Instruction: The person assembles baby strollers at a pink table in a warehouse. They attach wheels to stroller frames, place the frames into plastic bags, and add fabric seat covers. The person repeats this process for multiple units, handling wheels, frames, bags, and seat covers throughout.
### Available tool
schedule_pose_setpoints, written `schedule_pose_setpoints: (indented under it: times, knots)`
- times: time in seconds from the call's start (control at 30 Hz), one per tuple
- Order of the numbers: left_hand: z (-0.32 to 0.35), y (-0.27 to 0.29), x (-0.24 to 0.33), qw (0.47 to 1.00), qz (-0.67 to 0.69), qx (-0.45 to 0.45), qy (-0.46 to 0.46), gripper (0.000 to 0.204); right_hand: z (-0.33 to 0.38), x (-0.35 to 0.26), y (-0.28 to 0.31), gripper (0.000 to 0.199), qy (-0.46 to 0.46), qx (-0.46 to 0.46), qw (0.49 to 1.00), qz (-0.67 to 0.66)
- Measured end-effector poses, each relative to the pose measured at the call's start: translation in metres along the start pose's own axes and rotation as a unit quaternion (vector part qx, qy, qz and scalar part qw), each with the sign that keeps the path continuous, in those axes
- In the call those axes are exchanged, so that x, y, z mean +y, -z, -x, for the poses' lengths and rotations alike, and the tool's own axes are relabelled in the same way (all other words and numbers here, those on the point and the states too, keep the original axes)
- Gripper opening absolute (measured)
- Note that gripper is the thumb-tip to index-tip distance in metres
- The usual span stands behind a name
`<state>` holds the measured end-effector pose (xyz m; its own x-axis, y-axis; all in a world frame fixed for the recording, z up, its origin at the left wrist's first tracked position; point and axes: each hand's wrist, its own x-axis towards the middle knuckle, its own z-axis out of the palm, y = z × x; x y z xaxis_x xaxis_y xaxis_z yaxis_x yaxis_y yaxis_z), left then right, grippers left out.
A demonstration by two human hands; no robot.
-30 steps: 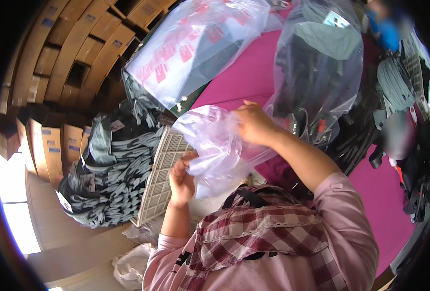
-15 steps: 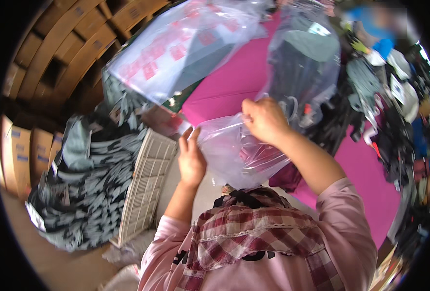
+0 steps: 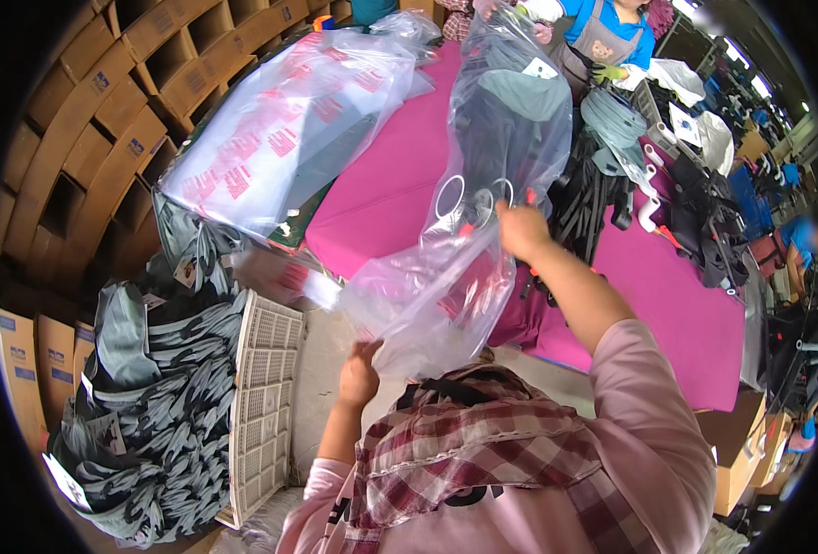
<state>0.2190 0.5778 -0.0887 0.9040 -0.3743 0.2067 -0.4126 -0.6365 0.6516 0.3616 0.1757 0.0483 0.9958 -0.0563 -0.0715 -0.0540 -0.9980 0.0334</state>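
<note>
A clear plastic bag (image 3: 427, 295) with red print is stretched between my hands in front of my checked apron. My left hand (image 3: 359, 374) is closed on its near left edge. Higher up on the right, my right hand (image 3: 523, 233) grips the bag's far edge. Just beyond my right hand lies a bagged grey and black item (image 3: 511, 120) in clear plastic, with white rings (image 3: 450, 197) showing at its near end. It rests on the pink-covered table (image 3: 372, 208).
Flat printed bags (image 3: 280, 129) are stacked at the table's far left. A crate (image 3: 266, 406) stands beside piled grey-black fabric pieces (image 3: 169, 406) on my left. Cardboard boxes (image 3: 104, 83) line the far left. Black straps (image 3: 594, 203) lie on the right; a co-worker in blue (image 3: 612, 42) stands beyond.
My left hand has moved down and closed on the bag's edge. My right hand has shifted slightly right, pulling the bag wider. The view has tilted up, showing more of the co-worker.
</note>
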Motion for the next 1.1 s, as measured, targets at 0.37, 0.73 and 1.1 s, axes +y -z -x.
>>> schedule_pose_setpoints:
  times: [0.37, 0.73, 1.1]
  knots:
    - [0.048, 0.288, 0.153, 0.711, -0.205, 0.649, -0.175, 0.022, 0.045, -0.162, 0.209, 0.039, 0.425, 0.428, 0.481, -0.636]
    - [-0.036, -0.065, 0.144, 0.968, -0.091, -0.080, 0.222, 0.026, 0.142, 0.083, -0.131, 0.015, 0.198, -0.006, 0.887, -0.418]
    - [-0.235, -0.225, 0.230, 0.996, 0.009, -0.085, -0.035, 0.035, 0.242, 0.256, -0.137, 0.076, -0.194, 0.004, 0.882, -0.430]
